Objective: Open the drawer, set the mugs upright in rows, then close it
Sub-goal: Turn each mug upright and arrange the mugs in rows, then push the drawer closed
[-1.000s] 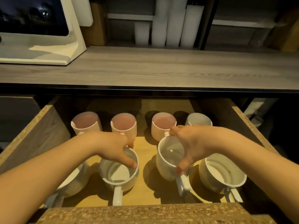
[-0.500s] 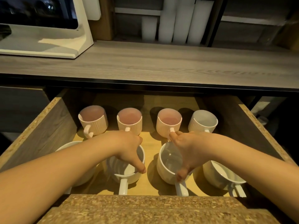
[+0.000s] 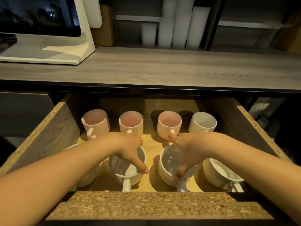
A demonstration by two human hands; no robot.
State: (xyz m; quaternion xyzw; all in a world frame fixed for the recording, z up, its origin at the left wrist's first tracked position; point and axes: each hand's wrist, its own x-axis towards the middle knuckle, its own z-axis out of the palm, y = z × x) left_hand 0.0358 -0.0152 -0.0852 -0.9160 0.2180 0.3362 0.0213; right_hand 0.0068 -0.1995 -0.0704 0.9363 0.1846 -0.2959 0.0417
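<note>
Both hands pinch rims of two white mugs, left hand (image 3: 130, 149) on one mug (image 3: 127, 167), right hand (image 3: 190, 150) on another (image 3: 171, 167), lower centre in the open drawer (image 3: 53, 132); likely hard, breakable, slick glaze, so grip rim or handle.

Drawer (image 3: 53, 132) holds mugs — four behind (image 3: 169, 123); four before (image 3: 128, 167).

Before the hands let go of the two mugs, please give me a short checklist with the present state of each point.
1. Drawer open: ok.
2. Back row of four ribbed mugs upright: ok.
3. Left hand on second front mug, upright: ok.
4. Right hand on third front mug, upright: ok.
5. Front right mug upright: ok.
6. Front left mug, behind the left arm: cannot tell.
</note>
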